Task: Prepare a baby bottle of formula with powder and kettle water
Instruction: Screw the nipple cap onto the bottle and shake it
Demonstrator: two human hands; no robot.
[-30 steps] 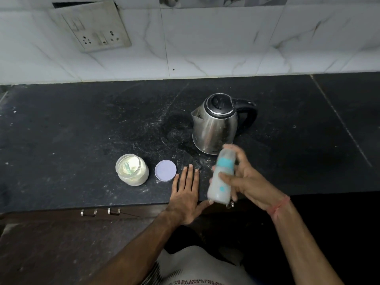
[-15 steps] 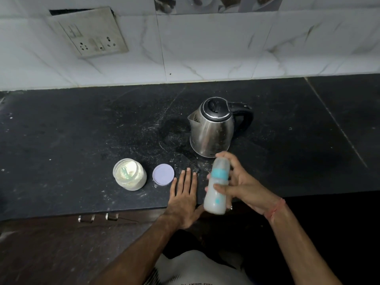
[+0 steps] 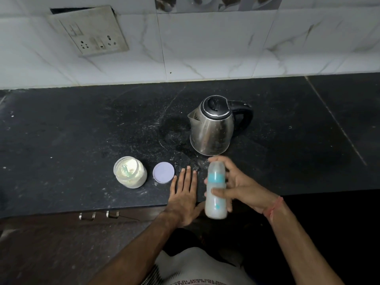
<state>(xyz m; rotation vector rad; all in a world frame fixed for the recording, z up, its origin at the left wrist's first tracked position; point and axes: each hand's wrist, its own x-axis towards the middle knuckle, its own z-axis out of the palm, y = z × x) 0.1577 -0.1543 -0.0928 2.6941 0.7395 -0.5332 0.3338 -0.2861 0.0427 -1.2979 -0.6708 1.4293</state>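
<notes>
Baby bottle [image 3: 216, 192] capped and milky, upright above the near counter edge, right hand [image 3: 240, 188] wrapped around it, left hand [image 3: 183, 194] flat, fingers straight on the black counter [image 3: 61, 130], kettle [image 3: 211, 126] just beyond, open powder jar [image 3: 130, 174] and its lid [image 3: 163, 172] at left.

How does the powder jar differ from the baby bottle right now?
The powder jar stands on the counter; the baby bottle is held in the air by the right hand. The jar is open, its lid lying beside it; the bottle is capped. The jar is squat, the bottle slim. Both hold pale contents.
</notes>
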